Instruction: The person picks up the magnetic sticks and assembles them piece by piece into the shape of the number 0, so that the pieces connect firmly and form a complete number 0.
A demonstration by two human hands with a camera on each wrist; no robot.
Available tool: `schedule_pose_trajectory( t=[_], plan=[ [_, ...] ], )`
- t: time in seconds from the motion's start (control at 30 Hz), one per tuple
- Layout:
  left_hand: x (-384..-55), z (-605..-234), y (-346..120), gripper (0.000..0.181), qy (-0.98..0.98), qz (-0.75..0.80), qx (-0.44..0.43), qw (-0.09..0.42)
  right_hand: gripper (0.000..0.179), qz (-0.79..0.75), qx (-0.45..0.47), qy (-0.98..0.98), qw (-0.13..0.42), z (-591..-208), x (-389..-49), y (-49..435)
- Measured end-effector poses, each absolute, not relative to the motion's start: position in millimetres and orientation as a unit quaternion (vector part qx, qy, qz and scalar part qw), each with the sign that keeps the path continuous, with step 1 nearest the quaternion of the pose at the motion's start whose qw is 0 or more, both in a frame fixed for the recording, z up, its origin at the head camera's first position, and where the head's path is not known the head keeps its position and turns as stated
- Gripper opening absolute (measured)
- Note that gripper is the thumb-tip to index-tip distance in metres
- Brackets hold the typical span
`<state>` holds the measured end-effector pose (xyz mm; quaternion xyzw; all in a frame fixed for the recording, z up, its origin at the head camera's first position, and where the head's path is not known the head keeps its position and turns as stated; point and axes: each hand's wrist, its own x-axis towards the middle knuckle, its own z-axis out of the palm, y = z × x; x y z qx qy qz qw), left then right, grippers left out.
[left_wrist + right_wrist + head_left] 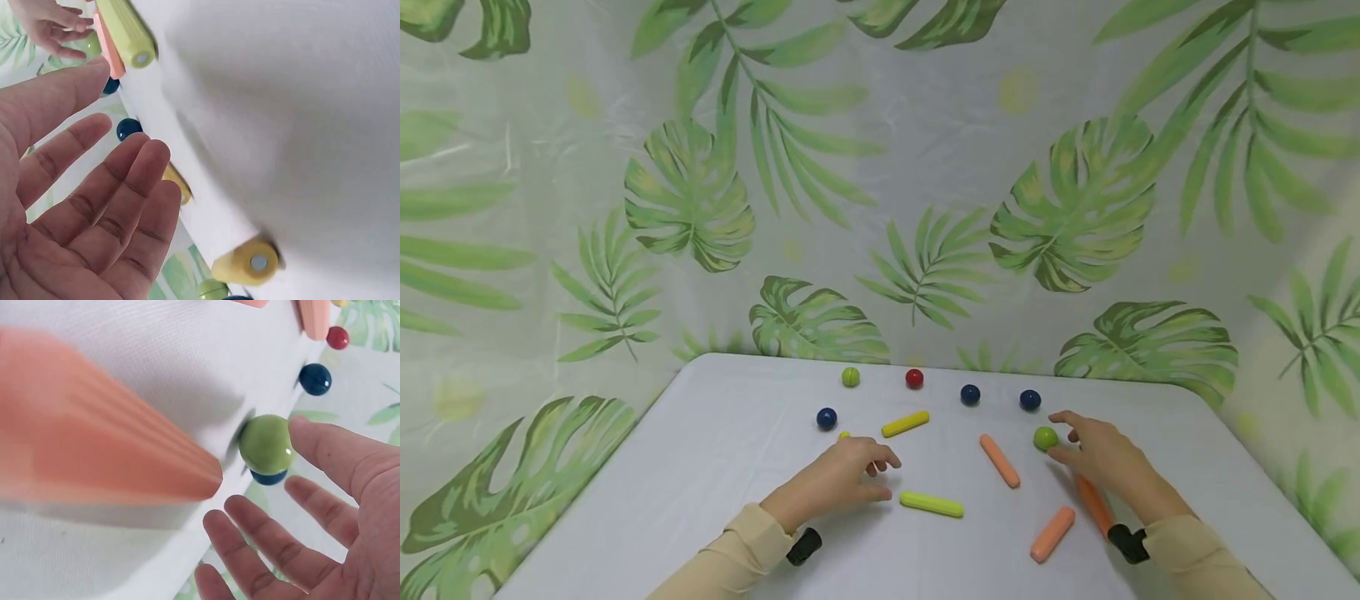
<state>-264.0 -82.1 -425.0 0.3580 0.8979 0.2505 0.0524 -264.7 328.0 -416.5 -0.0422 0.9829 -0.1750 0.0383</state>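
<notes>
My left hand hovers over the table with relaxed fingers and nothing in them. Just right of its thumb lies a yellow-green stick, whose end shows a grey disc in the left wrist view. Partly behind that hand is a yellow stick. On the right, my other hand has its fingers spread beside a green ball; thumb and forefinger are near it, with the palm unfilled in the right wrist view. An orange stick lies beneath the right hand and wrist, partly hidden in the head view.
Farther back on the white table are a green ball, a red ball and blue balls. Another blue ball and a yellow stick lie nearer. Two salmon sticks lie between the hands. A leaf-print curtain hangs behind.
</notes>
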Motion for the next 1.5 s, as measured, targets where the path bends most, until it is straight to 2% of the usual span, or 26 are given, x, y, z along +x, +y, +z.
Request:
schedule_pose_trajectory(
  t=[0.3,0.6,1.0,1.5],
  plan=[
    [-263,-429,-70,0.031,0.889,0.285,0.341,0.107,0.055,-0.183,-0.051,0.982,0.022,-418,-269,323],
    [-263,-430,-62,0.027,0.887,0.293,0.334,0.127,0.045,-0.201,-0.061,0.978,0.014,-423,-276,323],
    [-265,-436,-55,0.020,0.888,0.279,0.348,0.114,0.038,-0.215,-0.052,0.975,0.018,-424,-278,322],
    [-269,-441,-56,0.013,0.887,0.289,0.344,0.109,0.037,-0.215,-0.056,0.975,0.020,-416,-270,319]
  ],
)
